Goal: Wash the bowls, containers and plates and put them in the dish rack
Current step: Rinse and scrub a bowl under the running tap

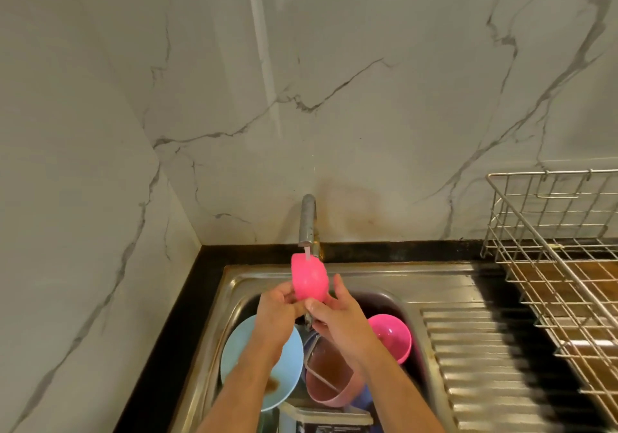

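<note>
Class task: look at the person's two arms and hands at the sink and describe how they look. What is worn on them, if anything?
Both forearms enter from the bottom edge and are bare as far as the picture shows: no sleeves or cuffs in view. The left hand and right hand wear no gloves. No watch, bracelet or ring can be seen on either wrist or on the visible fingers. No markings show; the picture is somewhat soft, so fine detail cannot be told.

1. A small glossy pink plastic bowl (308, 279) is tipped on its side under the tap's stream, above the basin.
2. A second pink plastic bowl (391, 336) lies tilted in the sink's right part.
3. A pale blue round plate (287, 365), food-stained, leans at the left.
4. A dusty-pink rectangular container (329, 377) sits between them, tilted.
5. A wire metal dish rack (555, 265) stands on the counter at the right.
</note>
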